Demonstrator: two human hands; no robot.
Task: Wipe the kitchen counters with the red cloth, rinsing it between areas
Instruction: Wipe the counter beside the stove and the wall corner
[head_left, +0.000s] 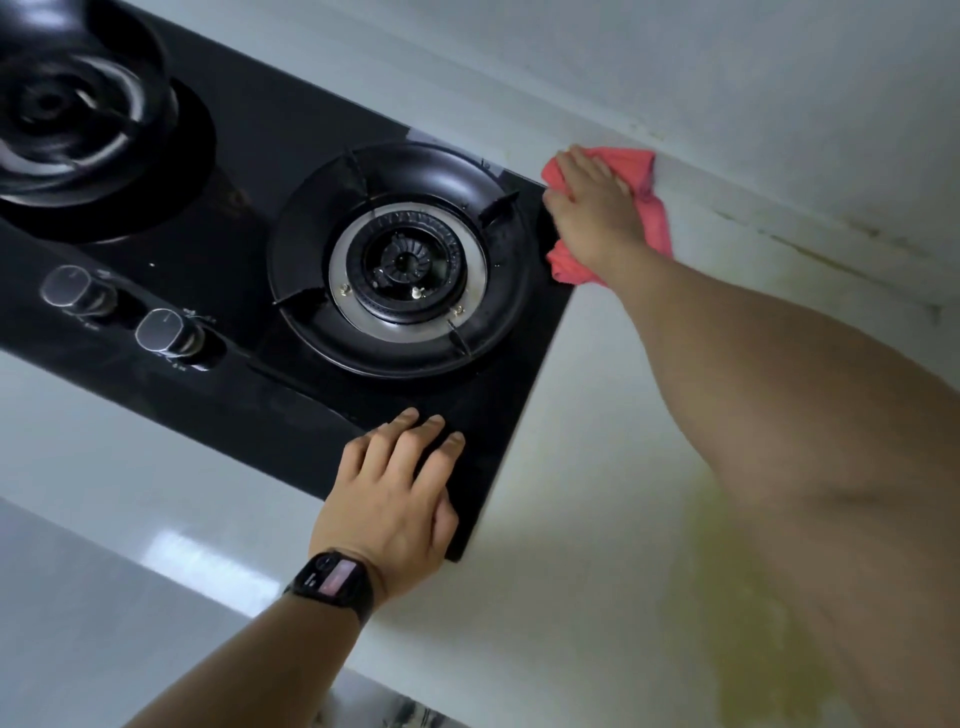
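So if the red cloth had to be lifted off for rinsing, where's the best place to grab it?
Probably the bunched lower fold of the red cloth by the black glass hob corner, approached from above: it stands proud of the white counter and is uncovered, while the right hand presses the middle flat.

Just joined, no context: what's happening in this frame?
A person is wiping a white kitchen counter. The right hand presses a red cloth flat at the back of the counter, by the far right corner of the black gas stove, close to the wall. The left hand, wearing a smartwatch, rests flat on the stove's near right corner. Yellowish stains show on the counter nearer the camera.
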